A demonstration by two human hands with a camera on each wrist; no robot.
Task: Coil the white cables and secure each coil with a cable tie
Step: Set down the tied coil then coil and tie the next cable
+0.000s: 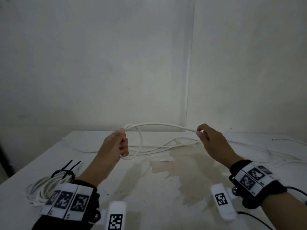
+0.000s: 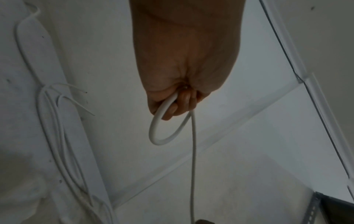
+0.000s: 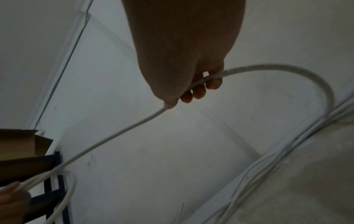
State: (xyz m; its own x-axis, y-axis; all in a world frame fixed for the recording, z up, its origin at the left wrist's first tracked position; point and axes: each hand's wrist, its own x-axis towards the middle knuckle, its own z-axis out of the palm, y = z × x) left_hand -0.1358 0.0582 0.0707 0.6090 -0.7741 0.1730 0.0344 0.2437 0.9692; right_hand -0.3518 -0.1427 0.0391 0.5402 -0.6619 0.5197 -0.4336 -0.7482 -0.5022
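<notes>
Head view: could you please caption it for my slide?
Left hand grips cable loops, right hand draws out slack; a tied coil rests nearby.

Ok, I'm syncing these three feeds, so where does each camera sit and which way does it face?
Head: worn on the head, looking forward and down at the table; shows both forearms, left hand, right hand.
Left wrist: looks along the left hand gripping the cable loop.
Right wrist: looks along the right hand holding the white cable.
Shared: all show that cable stretched between the hands.
</notes>
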